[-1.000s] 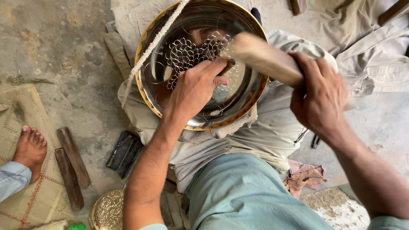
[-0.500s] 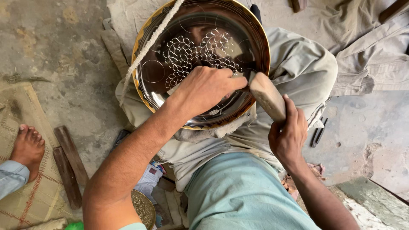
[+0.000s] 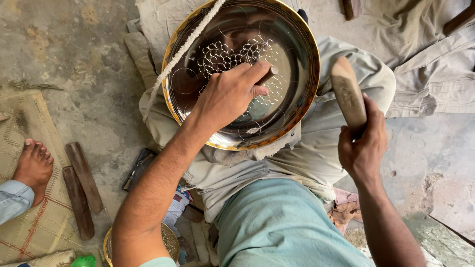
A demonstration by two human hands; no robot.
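Plate: round shiny metal plate [image 3: 292, 94] with a golden rim, resting tilted on the person's lap over grey cloth; its face bears engraved scalloped, looping patterns.
Left hand: left hand [image 3: 230, 94] lies on the plate's face, fingers curled tight around a small dark punch [image 3: 269, 75] whose end sticks out past the thumb side, tip against the engraved area.
Right hand: right hand [image 3: 363, 146] is closed around the lower end of a wooden mallet [image 3: 348, 94], held upright just beside the plate's right rim, apart from the punch.
Cord: pale twisted cord [image 3: 183, 49] runs slantwise across the plate's upper left edge.
Floor: rough concrete floor [image 3: 84, 59], with two wooden sticks [image 3: 81, 188] lying near a woven mat [image 3: 39, 217].
Other person: bare foot [image 3: 33, 165] rests on the mat at the left.
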